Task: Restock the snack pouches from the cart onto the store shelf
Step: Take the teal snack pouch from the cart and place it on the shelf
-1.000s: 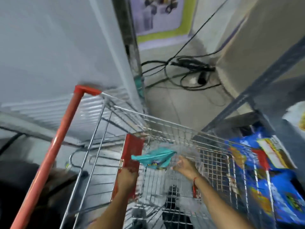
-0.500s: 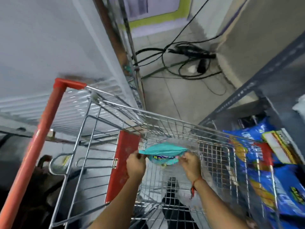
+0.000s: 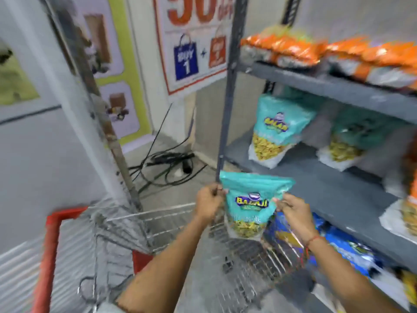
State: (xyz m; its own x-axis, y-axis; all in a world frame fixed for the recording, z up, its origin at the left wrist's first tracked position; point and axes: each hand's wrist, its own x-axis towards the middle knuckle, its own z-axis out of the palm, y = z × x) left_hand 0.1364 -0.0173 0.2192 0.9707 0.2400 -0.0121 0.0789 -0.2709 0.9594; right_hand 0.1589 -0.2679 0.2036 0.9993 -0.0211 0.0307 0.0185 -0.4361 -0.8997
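A teal snack pouch [image 3: 250, 204] is being held upright in front of the camera, above the far end of the wire cart [image 3: 140, 231]. It is being gripped at its upper 9 o'clock edge by the left hand [image 3: 208, 203], fingers closed on the sealed top, and at its 3 o'clock edge by the right hand [image 3: 292, 211], also pinched shut on the pouch. A red thread is being worn on the right wrist.

At 1 o'clock from the held pouch, a matching teal pouch [image 3: 276, 129] is standing on the grey middle shelf [image 3: 327, 188], with another, blurred, teal pouch [image 3: 352, 138] at its 3 o'clock side. Orange packs [image 3: 291, 49] are lying on the upper shelf at 12 o'clock. Blue bags [image 3: 345, 247] are being seen below the middle shelf, at 4 o'clock from the right hand.

The cart's red handle [image 3: 50, 251] is lying at 8 o'clock. Black cables [image 3: 164, 163] are lying on the floor at 11 o'clock, below a "buy 1" poster [image 3: 194, 41]. The whole view is blurred.
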